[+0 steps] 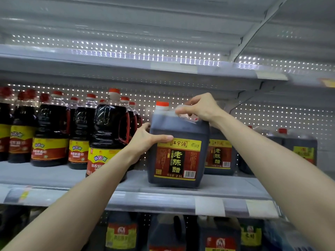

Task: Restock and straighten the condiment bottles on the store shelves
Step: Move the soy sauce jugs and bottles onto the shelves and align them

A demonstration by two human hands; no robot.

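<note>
Head: L/R hands (145, 140) (201, 107) on jug (179, 160)

Cool, even light falls from overhead. The dark square plastic vinegar jug (178, 153) is the sharpest thing in view. Left of it, the round dark plastic sauce bottles (108, 124) carry white glare streaks. Above it, the perforated grey metal back panel (126, 51) glints in dots. Below it lies dim blur; far to either side, edges smear and bow.

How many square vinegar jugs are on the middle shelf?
3: front jug, held by left hand and right hand; second jug behind it, to the right; third jug far right. The right arm may hide more.
</note>
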